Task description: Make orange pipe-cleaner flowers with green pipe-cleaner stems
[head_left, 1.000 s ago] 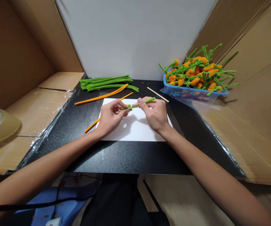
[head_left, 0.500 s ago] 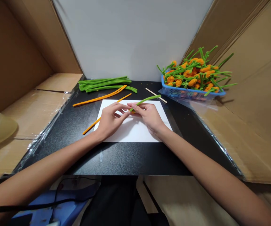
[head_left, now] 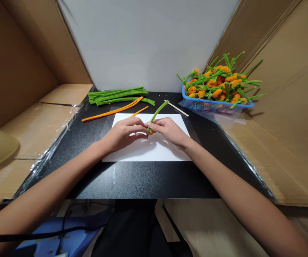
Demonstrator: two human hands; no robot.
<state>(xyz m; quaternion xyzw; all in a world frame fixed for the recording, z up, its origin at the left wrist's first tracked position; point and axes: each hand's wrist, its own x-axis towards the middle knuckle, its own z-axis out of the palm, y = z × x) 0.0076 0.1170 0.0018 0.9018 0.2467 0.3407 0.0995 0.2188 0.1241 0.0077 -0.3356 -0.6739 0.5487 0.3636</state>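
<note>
Over a white sheet of paper (head_left: 143, 151), both hands meet around a small pipe-cleaner piece. It has a long green pipe cleaner (head_left: 159, 110) rising up and to the right, and a small orange part (head_left: 150, 131) at its lower end. My right hand (head_left: 170, 131) pinches it between thumb and fingers. The fingertips of my left hand (head_left: 123, 132) close on its lower end, where a short green tip shows. Fingers partly hide the orange part. A loose orange pipe cleaner (head_left: 140, 111) lies beyond my left hand, partly covered by it.
Behind lie a bundle of green pipe cleaners (head_left: 119, 94) and a bent orange pipe cleaner (head_left: 111, 110). A thin pale stick (head_left: 177, 109) lies right of them. A blue basket (head_left: 218, 104) holds several orange-and-green pieces. A tape roll (head_left: 5, 148) sits left; cardboard walls (head_left: 285, 89) flank the table.
The green stem has swung from leaning right to more upright. My left hand has turned and shifted slightly left and down, now covering more of the loose orange pipe cleaner.
</note>
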